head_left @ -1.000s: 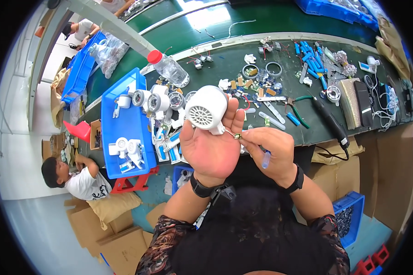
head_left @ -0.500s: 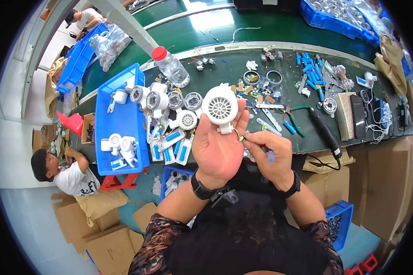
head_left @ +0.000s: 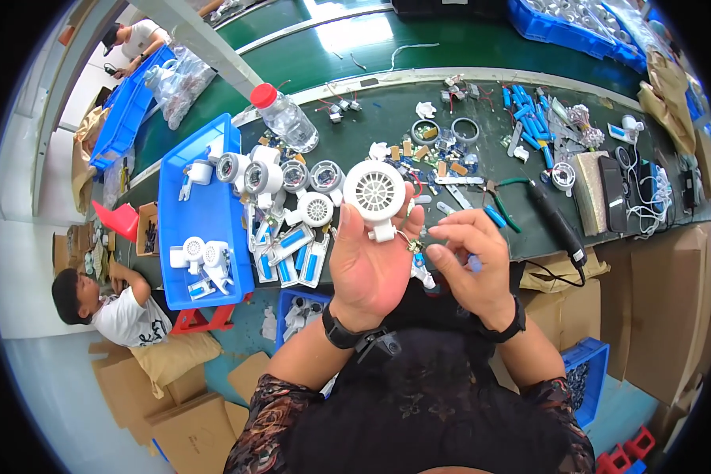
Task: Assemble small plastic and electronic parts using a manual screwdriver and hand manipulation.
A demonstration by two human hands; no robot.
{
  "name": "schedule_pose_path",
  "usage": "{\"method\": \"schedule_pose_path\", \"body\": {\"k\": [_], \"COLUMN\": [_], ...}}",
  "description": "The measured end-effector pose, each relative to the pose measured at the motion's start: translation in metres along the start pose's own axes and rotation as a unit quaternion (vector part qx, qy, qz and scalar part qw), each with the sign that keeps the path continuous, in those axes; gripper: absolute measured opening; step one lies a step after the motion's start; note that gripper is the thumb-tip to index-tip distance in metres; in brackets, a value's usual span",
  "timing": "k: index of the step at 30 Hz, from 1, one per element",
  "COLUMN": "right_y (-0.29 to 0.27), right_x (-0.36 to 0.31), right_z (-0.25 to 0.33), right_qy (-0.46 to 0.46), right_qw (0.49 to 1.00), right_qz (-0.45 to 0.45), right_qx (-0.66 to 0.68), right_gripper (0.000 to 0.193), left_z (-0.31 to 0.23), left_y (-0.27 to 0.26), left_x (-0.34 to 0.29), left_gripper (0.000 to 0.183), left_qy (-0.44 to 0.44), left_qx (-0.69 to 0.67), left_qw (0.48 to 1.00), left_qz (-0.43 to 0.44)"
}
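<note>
The scene is brightly and evenly lit from overhead, with a strong white glare patch on the green bench surface (head_left: 355,35) at the top of the frame and only soft, short shadows beneath the left hand (head_left: 369,265) and the right hand (head_left: 470,265). Fisheye distortion bends the bench edge into an arc and compresses detail toward the black circular rim, where the cardboard boxes (head_left: 174,411) and the blue bins (head_left: 577,20) are stretched and softer. The centre is reasonably sharp, though the small part pinched at the right fingertips appears slightly blurred and cannot be resolved.
</note>
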State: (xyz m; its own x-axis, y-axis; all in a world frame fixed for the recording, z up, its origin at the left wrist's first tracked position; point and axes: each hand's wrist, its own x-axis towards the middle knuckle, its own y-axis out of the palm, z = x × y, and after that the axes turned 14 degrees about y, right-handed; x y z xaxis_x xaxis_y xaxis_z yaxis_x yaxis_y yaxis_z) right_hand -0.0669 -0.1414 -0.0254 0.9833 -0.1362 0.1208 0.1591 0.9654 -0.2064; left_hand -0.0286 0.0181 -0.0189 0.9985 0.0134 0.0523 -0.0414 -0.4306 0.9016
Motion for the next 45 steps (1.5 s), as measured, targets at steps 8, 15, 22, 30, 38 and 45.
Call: {"method": "schedule_pose_path", "body": {"k": [8,15,22,30,38,45], "right_y": [-0.007,0.008,0.017,0.021,0.021,0.018], "right_x": [0.004,0.003,-0.008,-0.012,0.001,0.002], "right_z": [-0.003,0.004,0.014,0.021,0.017,0.006], "right_qy": [0.004,-0.002,-0.09,-0.235,-0.217,-0.254], "right_qw": [0.998,0.998,0.995,0.969,0.974,0.962], "right_qz": [0.062,0.056,0.033,0.019,-0.005,-0.018], "right_qx": [0.009,0.034,-0.021,-0.078,-0.065,-0.094], "right_gripper": [0.02,0.029,0.027,0.023,0.025,0.029], "left_z": [-0.005,-0.015,-0.014,-0.02,-0.021,-0.023], "left_y": [0.004,-0.015,-0.028,-0.029,-0.025,-0.016], "left_x": [0.008,0.017,0.02,0.023,0.021,0.015], "left_gripper": [0.058,0.07,0.053,0.041,0.064,0.069], "left_qy": [-0.01,-0.053,-0.129,-0.184,-0.151,-0.125], "left_qx": [-0.044,-0.186,-0.314,-0.356,-0.357,-0.339], "left_qw": [0.998,0.98,0.932,0.897,0.91,0.93], "left_qz": [-0.035,0.041,0.129,0.184,0.149,0.073]}}
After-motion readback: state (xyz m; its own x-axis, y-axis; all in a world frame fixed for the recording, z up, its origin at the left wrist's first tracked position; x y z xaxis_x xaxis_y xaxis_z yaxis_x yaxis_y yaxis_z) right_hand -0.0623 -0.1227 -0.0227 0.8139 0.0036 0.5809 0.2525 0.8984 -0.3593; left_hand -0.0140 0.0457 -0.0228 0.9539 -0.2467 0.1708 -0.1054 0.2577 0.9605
